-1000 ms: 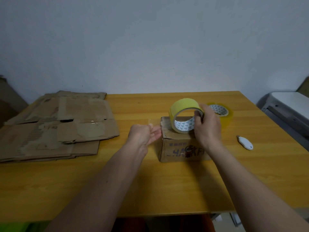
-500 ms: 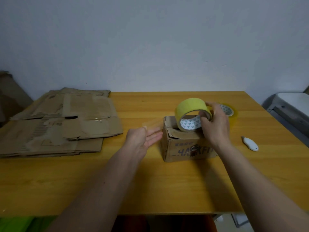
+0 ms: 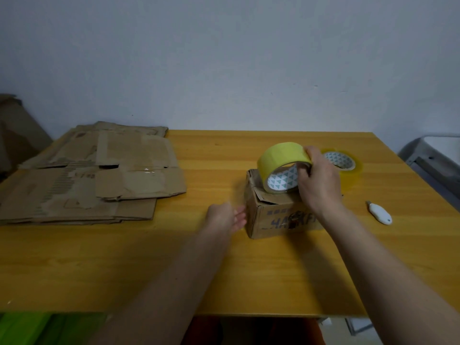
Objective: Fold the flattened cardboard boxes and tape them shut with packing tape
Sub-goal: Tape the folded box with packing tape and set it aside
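Note:
A small folded cardboard box (image 3: 278, 217) with dark lettering stands on the wooden table (image 3: 161, 265). Its top flaps are not quite flat. A yellow packing tape roll (image 3: 281, 158) stands on edge on the box top, and my right hand (image 3: 319, 181) grips it from the right, thumb inside the core. A faint clear strip of tape runs from the roll over the box's left edge. My left hand (image 3: 225, 217) has straight fingers touching the box's left side.
A stack of flattened cardboard boxes (image 3: 99, 175) lies at the table's left. A second, clear tape roll (image 3: 348, 170) lies flat behind my right hand. A small white cutter (image 3: 379, 212) lies to the right. A grey-white appliance (image 3: 438, 150) stands beyond the right edge.
My left hand, which held the pulled tape end up in the air, has dropped down against the box's left side. The right hand keeps the roll on the box top.

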A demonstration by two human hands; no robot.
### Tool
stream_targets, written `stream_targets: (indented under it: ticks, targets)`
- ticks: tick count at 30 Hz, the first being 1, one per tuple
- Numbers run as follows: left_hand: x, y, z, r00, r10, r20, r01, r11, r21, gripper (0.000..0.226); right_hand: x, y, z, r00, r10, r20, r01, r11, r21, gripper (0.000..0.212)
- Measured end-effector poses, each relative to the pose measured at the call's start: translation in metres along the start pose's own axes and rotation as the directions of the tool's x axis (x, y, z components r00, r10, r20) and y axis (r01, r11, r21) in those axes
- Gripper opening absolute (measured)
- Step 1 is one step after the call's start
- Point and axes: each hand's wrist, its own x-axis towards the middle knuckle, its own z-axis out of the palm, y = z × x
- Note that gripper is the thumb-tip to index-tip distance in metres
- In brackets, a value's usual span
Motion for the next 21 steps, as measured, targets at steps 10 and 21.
stream_targets:
  ticks: [10, 21]
  targets:
    - [0.007, -0.007, 0.009, 0.958, 0.268, -0.102, -0.162, 0.8, 0.578, 0.06, -0.003, 0.003, 0.003, 0.998, 0.048, -0.043, -0.047, 0.999, 0.028, 0.029]
    - [0.0, 0.011, 0.016, 0.669, 0.465, 0.579, -0.74, 0.491, 0.46, 0.08, -0.002, 0.005, 0.003, 0.994, 0.108, 0.003, -0.108, 0.99, 0.093, 0.019]
